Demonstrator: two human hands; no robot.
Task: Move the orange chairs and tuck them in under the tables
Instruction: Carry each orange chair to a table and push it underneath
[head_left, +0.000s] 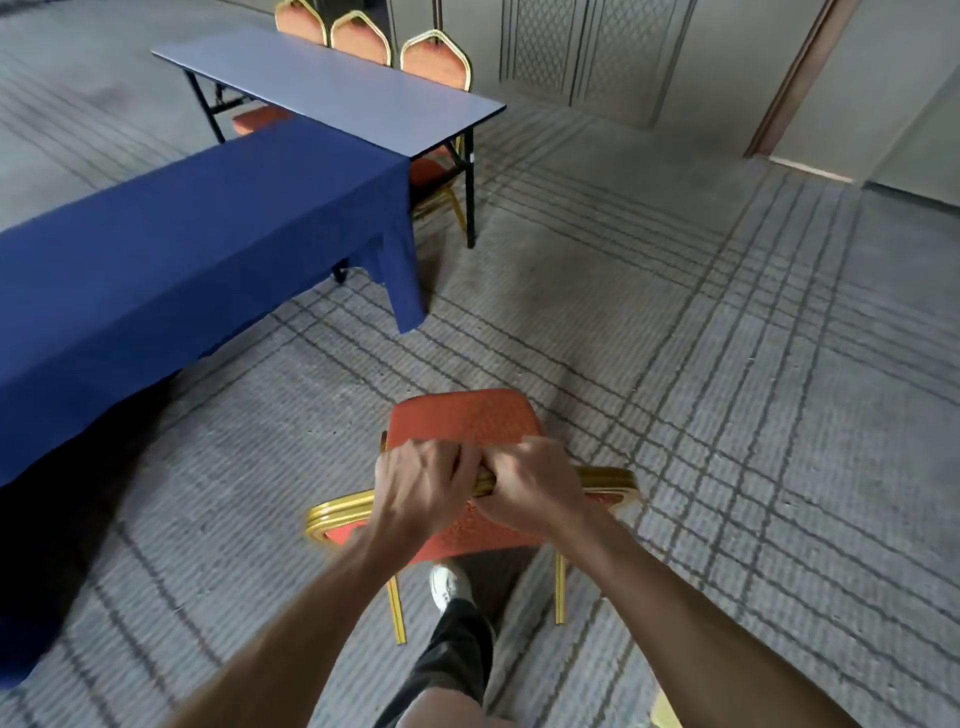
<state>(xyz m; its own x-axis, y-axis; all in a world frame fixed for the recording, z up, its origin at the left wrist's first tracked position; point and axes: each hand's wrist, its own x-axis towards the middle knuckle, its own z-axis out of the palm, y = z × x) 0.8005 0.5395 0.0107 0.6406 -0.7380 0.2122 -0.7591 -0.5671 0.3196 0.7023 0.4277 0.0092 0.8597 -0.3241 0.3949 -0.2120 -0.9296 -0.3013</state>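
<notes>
Around orange chair's rail, curled fingers

A: Entry: orange chair. Seat cover is woven cloth, matt, with a fine raised pattern. Frame?

B: Gold-coloured frame looks like metal, ribbed along its length, glossy.

A: Blue tablecloth: plain cloth, matt, smooth, falling in soft folds at the corner.

B: Bare table: pale grey-blue top, smooth, low sheen, looks like laminate with a dark edge band. Its legs are black and look like painted metal.

A: Carpet: grey, coarse ribbed pile, matt, with darker woven lines.

B: Far chairs: same orange cloth, shiny gold rims. Finer texture is too blurred to tell.
</notes>
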